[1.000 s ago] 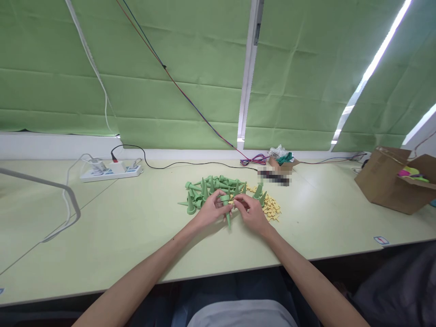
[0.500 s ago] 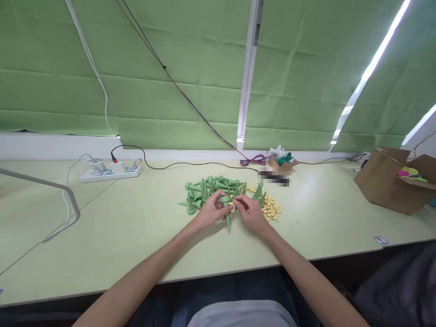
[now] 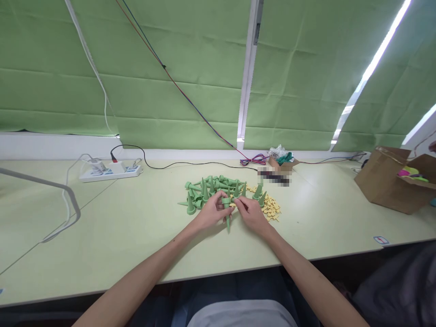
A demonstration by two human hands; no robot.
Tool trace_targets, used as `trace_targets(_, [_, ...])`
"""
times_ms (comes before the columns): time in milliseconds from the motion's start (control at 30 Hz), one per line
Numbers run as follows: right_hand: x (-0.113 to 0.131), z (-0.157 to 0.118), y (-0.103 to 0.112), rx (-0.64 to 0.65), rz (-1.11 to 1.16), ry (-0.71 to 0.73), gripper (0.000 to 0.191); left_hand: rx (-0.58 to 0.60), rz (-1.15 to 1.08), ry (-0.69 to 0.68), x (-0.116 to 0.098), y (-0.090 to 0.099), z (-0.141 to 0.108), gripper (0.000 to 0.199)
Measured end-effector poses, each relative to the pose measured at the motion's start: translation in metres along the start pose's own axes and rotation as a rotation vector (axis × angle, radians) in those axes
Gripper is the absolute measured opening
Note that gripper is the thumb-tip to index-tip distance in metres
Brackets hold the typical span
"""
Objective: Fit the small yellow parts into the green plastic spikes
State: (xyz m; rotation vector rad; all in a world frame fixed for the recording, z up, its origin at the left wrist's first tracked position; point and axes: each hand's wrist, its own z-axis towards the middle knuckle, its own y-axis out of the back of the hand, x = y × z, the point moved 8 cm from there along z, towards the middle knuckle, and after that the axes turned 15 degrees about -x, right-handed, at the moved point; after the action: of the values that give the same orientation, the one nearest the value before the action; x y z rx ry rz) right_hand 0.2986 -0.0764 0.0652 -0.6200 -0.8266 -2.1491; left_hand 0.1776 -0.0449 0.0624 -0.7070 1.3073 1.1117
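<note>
My left hand [image 3: 213, 210] is closed around a green plastic spike [image 3: 228, 221], whose point is directed down toward me. Close beside its collar, my right hand [image 3: 252, 213] pinches a small yellow piece [image 3: 232, 205] against the spike's side; the exact contact is partly hidden by the fingertips. Behind my hands lies a pile of green spikes [image 3: 195, 187], some standing on their wide ends and others on their sides. A heap of small yellow pieces [image 3: 271, 209] spreads to the right of my right hand.
A white power strip [image 3: 111, 172] lies at the back left, near a grey curved bar [image 3: 70, 193]. Behind the heap sits a small cardboard box [image 3: 283, 166] beside coiled wires [image 3: 254, 160]. A larger open carton [image 3: 384, 181] stands at the right.
The right fingertips have shifted very slightly at the spike's collar, and more yellow shows between the hands. At the far right edge, part of a person's hand has come into view above the carton.
</note>
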Motion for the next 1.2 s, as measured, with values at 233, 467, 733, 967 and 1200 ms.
trace_targets(233, [-0.006,0.000,-0.002,-0.002,-0.016,-0.012,0.047,0.018,-0.008,0.011,-0.003,-0.002,-0.002,0.041])
trace_targets(467, [-0.002,0.000,0.001,-0.001,0.077,-0.070,0.036,-0.028,-0.028,0.012,-0.003,0.001,0.000,0.043])
trace_targets(733, [-0.003,-0.002,-0.001,0.010,0.094,-0.047,0.025,-0.080,-0.087,0.036,0.007,0.007,0.006,0.047])
trace_targets(967, [0.001,-0.001,0.000,0.013,0.083,-0.010,0.023,-0.089,-0.126,0.058,0.006,0.006,0.005,0.048])
trace_targets(1200, [0.002,-0.001,0.002,0.004,0.129,-0.035,0.019,-0.072,-0.196,0.096,0.002,0.003,0.003,0.046])
